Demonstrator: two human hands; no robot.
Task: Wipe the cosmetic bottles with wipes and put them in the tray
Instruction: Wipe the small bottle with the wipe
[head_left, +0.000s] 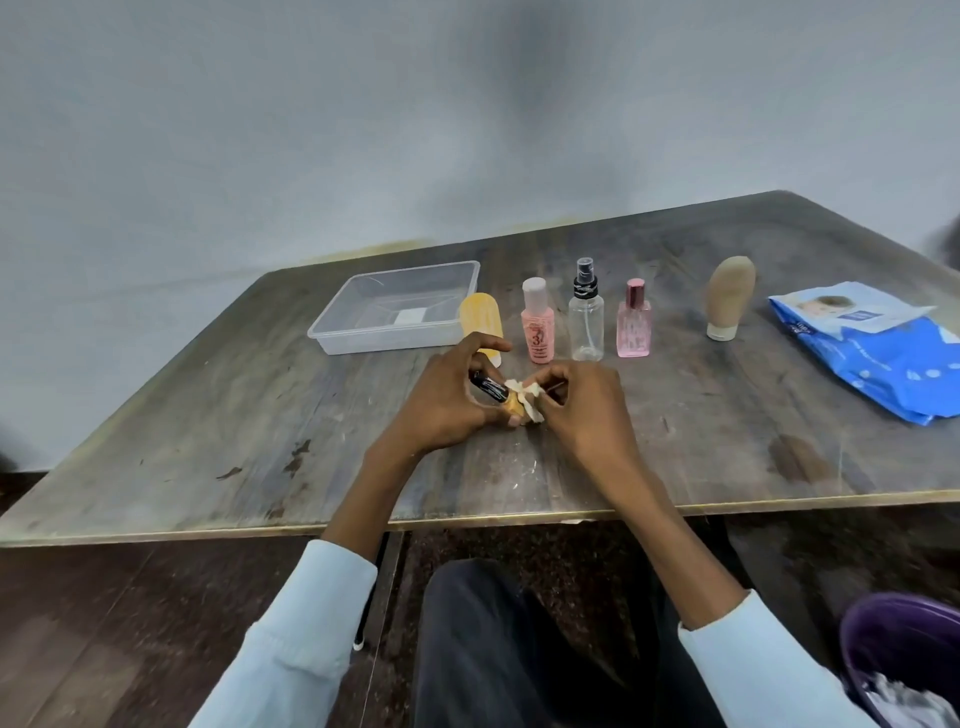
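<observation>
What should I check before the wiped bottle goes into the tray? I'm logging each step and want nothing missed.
1. Left hand grips the small black-capped bottle: ok.
2. Right hand pinches the wipe against the bottle: ok.
3. Bottle wiped all round: cannot tell, fingers hide it.
4. Clear tray has room: ok.
5. Way to the tray: not ok, the yellow tube stands beside the tray's near corner.
6. Wipes pack on the table: ok.

A worn wooden table (260, 415) carries a clear tray (332, 332), five upright bottles (586, 322) and a blue wipes pack (883, 358).
</observation>
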